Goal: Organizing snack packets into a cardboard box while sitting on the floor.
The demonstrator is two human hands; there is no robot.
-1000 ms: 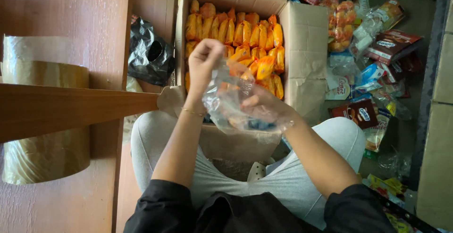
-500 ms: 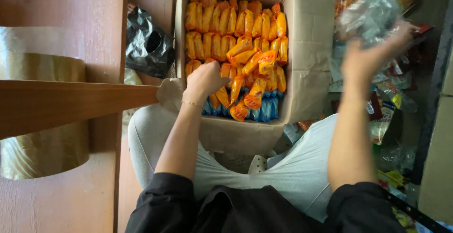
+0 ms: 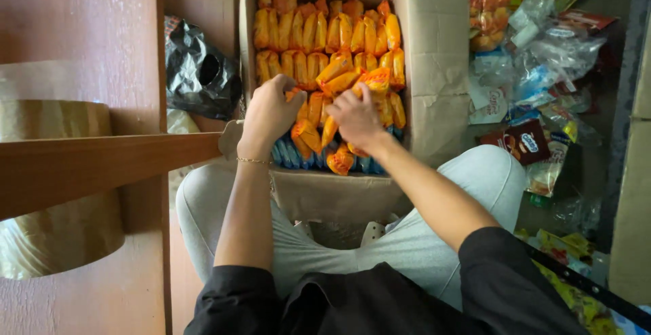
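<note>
An open cardboard box (image 3: 434,64) stands between my knees, packed with several orange snack packets (image 3: 325,33) in rows over a layer of blue packets (image 3: 288,155). My left hand (image 3: 270,112) rests on loose orange packets at the box's near left, fingers curled onto them. My right hand (image 3: 356,119) reaches into the near middle of the box, fingers down among the loose orange packets; whether it grips one is hidden. The empty clear plastic bag (image 3: 563,47) lies on the pile at the right.
A wooden shelf board (image 3: 102,165) juts in from the left, with large rolls of brown tape (image 3: 61,233) behind it. A crumpled black plastic bag (image 3: 200,70) lies left of the box. Mixed snack packages (image 3: 525,142) litter the floor at the right.
One second ago both hands held a clear bag over the box. The right hand swung it away to the right, let it go, and has come back into the box beside the left hand.
</note>
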